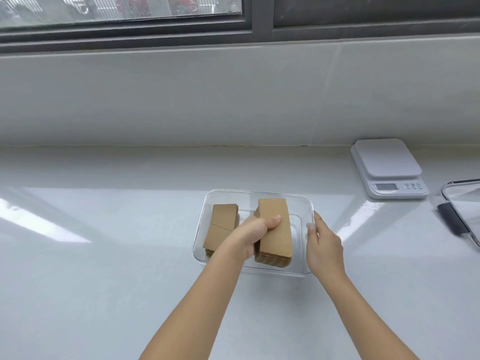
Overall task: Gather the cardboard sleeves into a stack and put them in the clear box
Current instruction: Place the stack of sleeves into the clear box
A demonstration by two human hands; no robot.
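Head-camera view of a pale grey countertop (104,255) below a window sill. A clear box (255,194), rectangular with rounded corners, stands on the counter near the centre. Inside it, at its left side, lies one stack of cardboard sleeves (220,227), brown and flat. The left hand (255,233) grips a second stack of cardboard sleeves (276,237) within the box's right half: the thumb lies across the top sleeve and the fingers curl around the stack's left edge; whether this stack rests on the box floor cannot be told. The right hand (323,245) rests against the right wall of the box, fingers together and extended, the fingertips touching the rim; it grasps no sleeve. At the far right of the counter sits a white digital kitchen scale (388,165), well apart from the box. Beside the scale, partly cut by the frame edge, lies a clear lid (461,203) with a dark clip on its near edge.
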